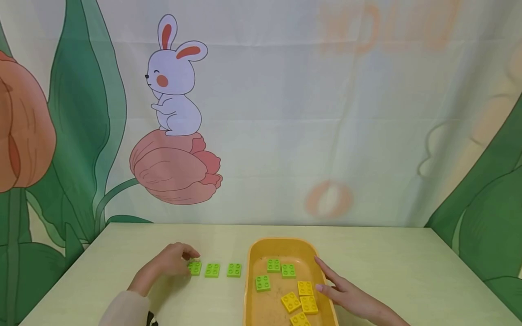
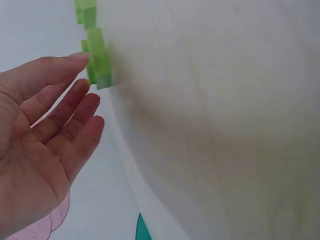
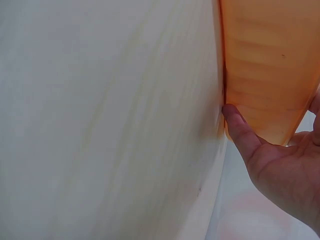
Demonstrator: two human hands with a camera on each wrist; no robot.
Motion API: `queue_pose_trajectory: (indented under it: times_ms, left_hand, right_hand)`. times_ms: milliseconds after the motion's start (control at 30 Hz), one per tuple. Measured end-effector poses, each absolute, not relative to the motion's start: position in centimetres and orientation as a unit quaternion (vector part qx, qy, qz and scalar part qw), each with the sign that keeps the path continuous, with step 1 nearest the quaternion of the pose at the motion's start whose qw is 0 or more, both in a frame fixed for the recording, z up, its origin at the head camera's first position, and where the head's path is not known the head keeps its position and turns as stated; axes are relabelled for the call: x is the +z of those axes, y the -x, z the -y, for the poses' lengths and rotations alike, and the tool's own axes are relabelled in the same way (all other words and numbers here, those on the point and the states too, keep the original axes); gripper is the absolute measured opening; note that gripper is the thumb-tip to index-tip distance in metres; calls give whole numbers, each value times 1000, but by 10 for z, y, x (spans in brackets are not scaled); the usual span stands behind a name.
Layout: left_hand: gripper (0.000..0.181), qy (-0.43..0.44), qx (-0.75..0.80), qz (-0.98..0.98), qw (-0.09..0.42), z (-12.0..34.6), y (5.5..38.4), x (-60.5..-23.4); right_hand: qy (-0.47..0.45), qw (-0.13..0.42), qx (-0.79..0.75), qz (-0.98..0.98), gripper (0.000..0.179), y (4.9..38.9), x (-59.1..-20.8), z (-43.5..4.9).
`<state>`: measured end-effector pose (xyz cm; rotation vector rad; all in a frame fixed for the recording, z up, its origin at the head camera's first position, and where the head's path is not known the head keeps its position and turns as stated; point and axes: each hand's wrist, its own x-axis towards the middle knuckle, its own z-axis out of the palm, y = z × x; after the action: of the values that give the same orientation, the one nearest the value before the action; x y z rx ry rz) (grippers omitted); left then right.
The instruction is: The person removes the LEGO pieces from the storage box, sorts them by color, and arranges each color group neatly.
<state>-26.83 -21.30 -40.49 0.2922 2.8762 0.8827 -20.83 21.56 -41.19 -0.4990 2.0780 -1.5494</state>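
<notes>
On the table, my left hand (image 1: 173,260) is at the leftmost green toy building block (image 1: 195,267), with fingers loosely bent beside it. In the left wrist view, a fingertip (image 2: 80,56) meets that block's side (image 2: 101,60), and the other fingers spread apart. Two more green blocks, a middle one (image 1: 212,270) and a right one (image 1: 234,270), continue the row. My right hand (image 1: 346,292) holds the right side of an orange-yellow tray (image 1: 281,244), its thumb over the rim. The right wrist view shows one finger low against the tray's outer wall (image 3: 270,65).
Inside the tray lie three green blocks (image 1: 263,283) and several yellow blocks (image 1: 309,304). The pale table (image 1: 387,258) ends at a hanging cloth (image 1: 265,136) printed with a rabbit and tulips.
</notes>
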Motion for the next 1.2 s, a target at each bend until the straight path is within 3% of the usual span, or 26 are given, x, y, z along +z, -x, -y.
queue_pose_trajectory:
  times_ms: [433,967,1200]
  left_hand:
    - [39,-218,422,-880,-19,201,234,-395]
    - [36,-268,503,-822,10,117,204,-382]
    - [36,-306,439,-845,6,87,207,-375]
  right_hand:
    - [183,232,-550,-781,66,209,-410,-213]
    - [171,234,-549,-784,68,209,-411,-212]
    - [177,234,-553,-780,67,208,-411,-214]
